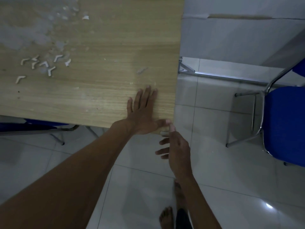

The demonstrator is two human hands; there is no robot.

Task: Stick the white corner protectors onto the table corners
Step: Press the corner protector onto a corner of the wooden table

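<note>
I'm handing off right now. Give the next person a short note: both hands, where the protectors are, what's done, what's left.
Left hand: flat on the light wooden table, thumb at its near right corner.
Right hand: fingertips at that corner, on a small white piece; the grip is unclear.
Spare white L-shaped corner protectors: loose on the table's left part, among torn backing scraps.
Done: this corner apparently being fitted.
Left: press it firm; other corners are out of view.

White corner protectors (pixel 43 64) lie loosely scattered on the wooden table (pixel 102 63), far from its near corner.
</note>
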